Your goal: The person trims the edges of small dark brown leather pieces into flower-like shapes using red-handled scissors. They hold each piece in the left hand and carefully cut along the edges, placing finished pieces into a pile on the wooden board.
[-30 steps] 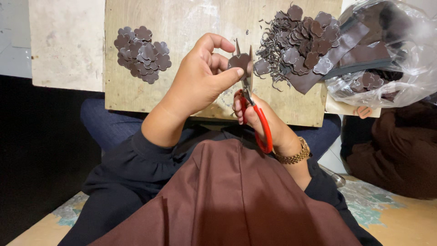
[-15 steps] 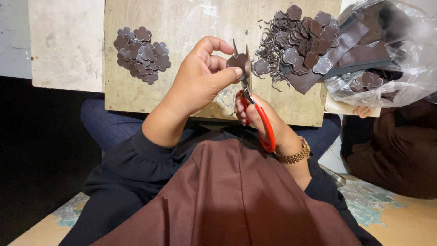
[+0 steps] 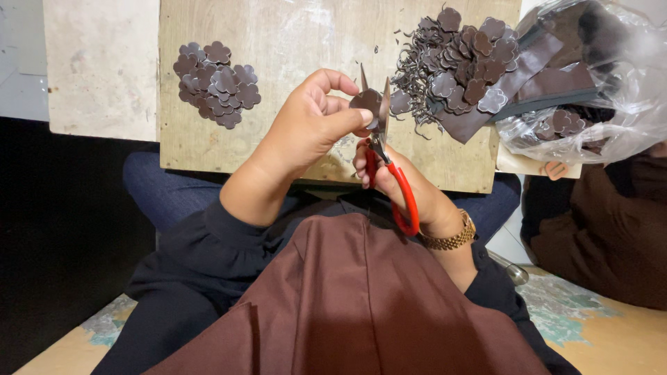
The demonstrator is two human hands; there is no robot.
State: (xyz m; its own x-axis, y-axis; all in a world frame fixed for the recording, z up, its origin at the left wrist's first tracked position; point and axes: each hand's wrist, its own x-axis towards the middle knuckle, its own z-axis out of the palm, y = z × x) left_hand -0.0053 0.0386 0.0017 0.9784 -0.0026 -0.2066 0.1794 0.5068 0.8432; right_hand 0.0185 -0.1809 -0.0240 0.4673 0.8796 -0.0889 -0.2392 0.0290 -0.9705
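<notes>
My left hand [image 3: 313, 128] pinches a small dark brown flower-shaped leather piece [image 3: 366, 104] between thumb and fingers. My right hand [image 3: 392, 182] grips red-handled scissors [image 3: 389, 173]; their blades stand apart around the edge of that piece. Both hands hover over the near edge of a wooden board [image 3: 292, 42] resting on my lap. A neat pile of cut flower pieces [image 3: 214, 83] lies on the board's left. A heap of flower pieces, strips and thin offcuts [image 3: 458, 76] lies on its right.
A clear plastic bag [image 3: 597, 76] with dark leather strips and pieces sits at the right edge of the board. Another person in brown clothing [image 3: 611, 229] sits to my right. A pale slab [image 3: 101, 66] lies left of the board. My brown garment [image 3: 347, 305] fills the foreground.
The hands stayed in place over the board. The scissor blades shifted slightly around the small piece, which my left hand keeps pinched.
</notes>
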